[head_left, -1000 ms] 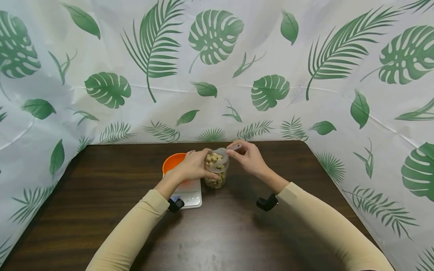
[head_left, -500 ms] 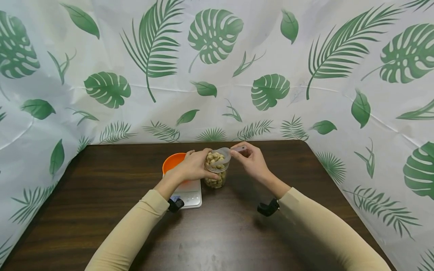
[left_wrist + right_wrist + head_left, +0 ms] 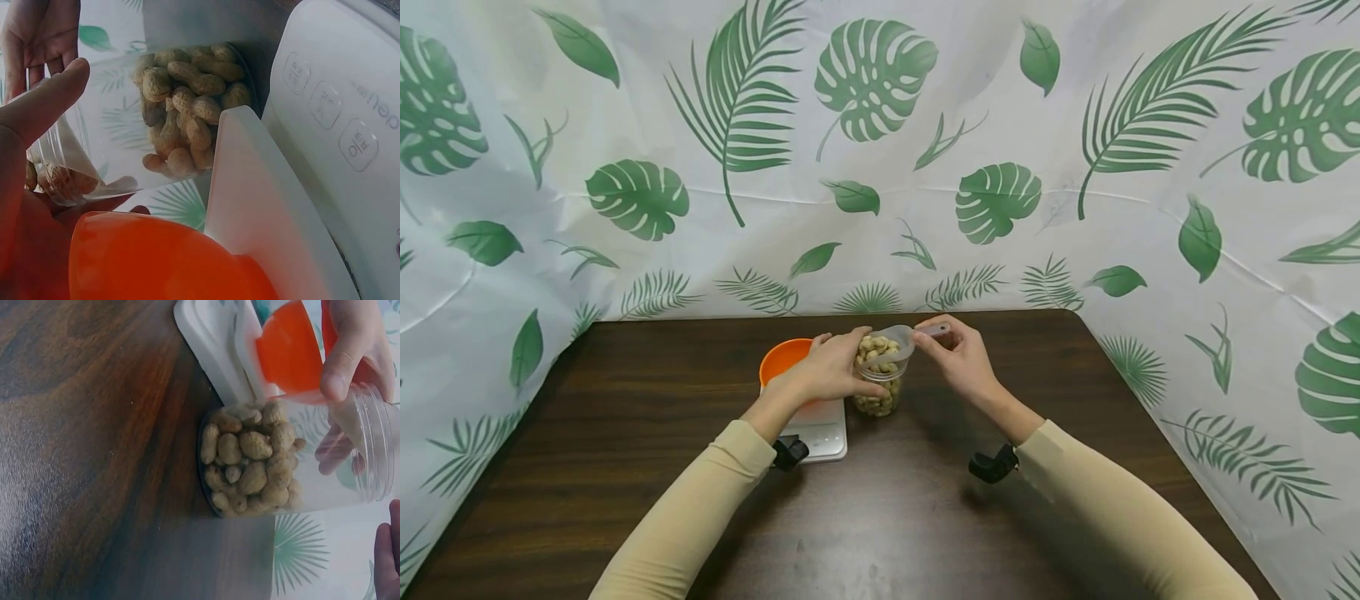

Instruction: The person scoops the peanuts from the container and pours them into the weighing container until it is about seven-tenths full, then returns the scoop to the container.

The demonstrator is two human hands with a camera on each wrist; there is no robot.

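Tan peanuts (image 3: 255,445) — orange bowl (image 3: 782,362) — green-leafed white backdrop (image 3: 865,240)

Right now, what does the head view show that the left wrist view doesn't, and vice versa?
Only the head view: the scoop handle in the right hand, both sleeves and black wrist devices. Only the left wrist view: clear button markings and printed lettering on the scale. Both: the jar, its peanuts, the orange bowl, the scale, the right hand and the left hand.

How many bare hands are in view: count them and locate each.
2: the left hand grips the clear plastic jar of brown peanuts; the right hand pinches the translucent plastic scoop at the jar's mouth.
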